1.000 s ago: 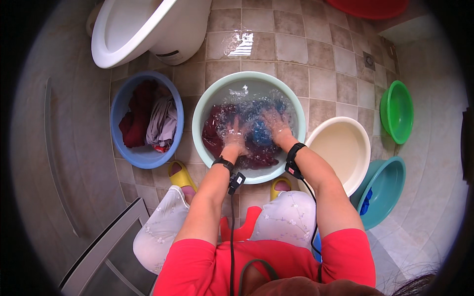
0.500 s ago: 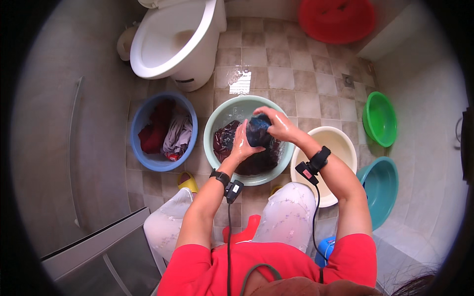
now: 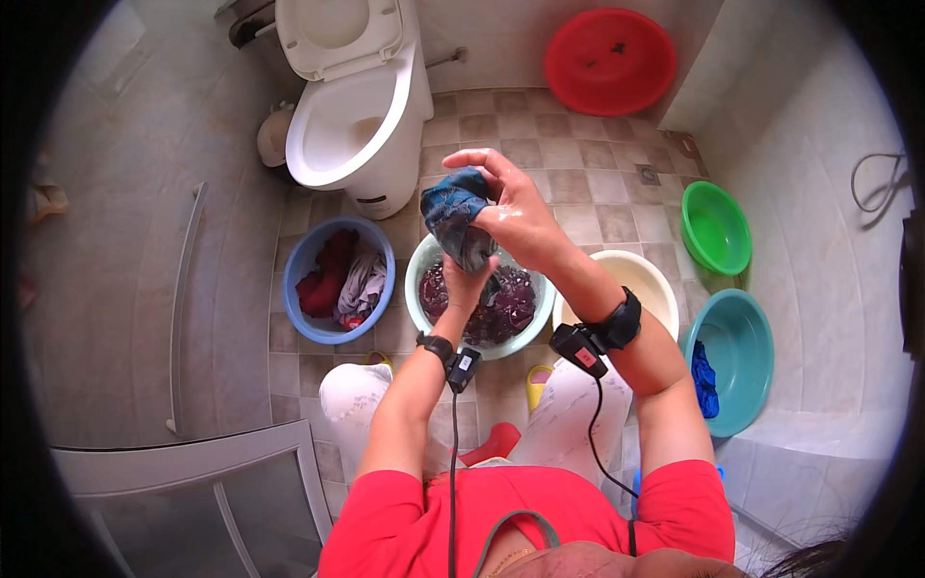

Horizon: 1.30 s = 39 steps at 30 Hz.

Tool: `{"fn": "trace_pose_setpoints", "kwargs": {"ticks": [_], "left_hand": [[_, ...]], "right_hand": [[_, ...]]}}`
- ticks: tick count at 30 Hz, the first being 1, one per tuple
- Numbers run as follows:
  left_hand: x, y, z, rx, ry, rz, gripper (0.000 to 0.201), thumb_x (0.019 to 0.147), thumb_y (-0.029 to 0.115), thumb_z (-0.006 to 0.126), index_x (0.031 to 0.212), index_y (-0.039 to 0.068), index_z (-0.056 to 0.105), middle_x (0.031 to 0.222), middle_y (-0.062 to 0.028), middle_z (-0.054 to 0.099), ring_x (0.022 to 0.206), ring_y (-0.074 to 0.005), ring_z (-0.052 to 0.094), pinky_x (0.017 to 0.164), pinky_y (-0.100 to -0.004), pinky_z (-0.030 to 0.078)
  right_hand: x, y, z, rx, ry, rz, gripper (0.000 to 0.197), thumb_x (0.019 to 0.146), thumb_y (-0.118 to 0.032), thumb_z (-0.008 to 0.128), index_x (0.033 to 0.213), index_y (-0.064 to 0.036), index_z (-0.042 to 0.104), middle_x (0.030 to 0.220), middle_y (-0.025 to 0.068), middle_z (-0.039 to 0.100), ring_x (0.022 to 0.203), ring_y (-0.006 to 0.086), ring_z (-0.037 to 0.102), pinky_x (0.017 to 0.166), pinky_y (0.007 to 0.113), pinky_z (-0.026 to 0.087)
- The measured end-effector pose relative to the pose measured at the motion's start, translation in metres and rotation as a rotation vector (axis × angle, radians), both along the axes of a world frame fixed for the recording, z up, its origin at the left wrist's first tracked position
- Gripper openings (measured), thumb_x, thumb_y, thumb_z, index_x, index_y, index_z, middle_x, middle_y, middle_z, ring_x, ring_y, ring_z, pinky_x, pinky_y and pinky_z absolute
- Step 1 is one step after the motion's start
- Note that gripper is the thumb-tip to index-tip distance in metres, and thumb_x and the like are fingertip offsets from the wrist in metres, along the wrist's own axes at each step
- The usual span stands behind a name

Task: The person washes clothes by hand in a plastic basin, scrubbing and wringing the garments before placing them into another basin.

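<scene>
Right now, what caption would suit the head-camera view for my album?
Left hand and right hand hold a blue-and-gray cloth above a pale green basin of maroon laundry.

A white toilet [image 3: 361, 120] stands left of a floor drain [image 3: 648, 175].

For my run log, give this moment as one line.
blue-gray cloth: held | left hand: lower end | right hand: upper part | green basin: dark red laundry
</scene>
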<state>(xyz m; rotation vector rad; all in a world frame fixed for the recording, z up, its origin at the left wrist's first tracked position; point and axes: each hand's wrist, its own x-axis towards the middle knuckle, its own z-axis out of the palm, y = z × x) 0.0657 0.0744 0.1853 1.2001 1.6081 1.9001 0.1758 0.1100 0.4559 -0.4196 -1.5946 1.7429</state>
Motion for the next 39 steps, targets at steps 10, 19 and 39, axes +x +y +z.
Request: {"fn": "trace_pose_setpoints", "kwargs": {"ticks": [10,19,39], "left_hand": [[-0.074,0.044,0.023,0.236,-1.014,0.043,0.028,0.097,0.023,0.043,0.094,0.007,0.066,0.090,-0.0022,0.068,0.083,-0.0152,0.064,0.081,-0.0303,0.051],[-0.068,0.045,0.035,0.072,-0.928,0.051,0.030,0.097,0.029,0.044,0.093,0.008,0.065,0.085,-0.0020,0.066,0.078,-0.0160,0.063,0.079,-0.0305,0.051],[-0.052,0.029,0.083,-0.203,-1.050,-0.217,0.021,0.094,0.015,0.053,0.104,0.001,0.066,0.093,-0.0108,0.070,0.080,-0.0221,0.070,0.076,-0.0370,0.059]], "right_hand": [[0.044,0.052,-0.111,-0.312,0.349,-0.434,0.042,0.086,0.011,0.046,0.125,-0.0042,0.049,0.113,0.0083,0.058,0.102,0.0161,0.059,0.088,0.030,0.051],[0.053,0.059,-0.213,0.273,-0.735,-0.352,0.085,0.064,-0.010,0.071,0.141,-0.0053,0.036,0.133,0.0243,0.047,0.127,0.0363,0.044,0.109,0.043,0.034],[-0.021,0.035,-0.183,0.229,-0.493,-0.169,0.111,0.052,-0.026,0.090,0.144,-0.0062,0.032,0.131,0.0175,0.054,0.124,0.0320,0.051,0.107,0.038,0.039]]}}
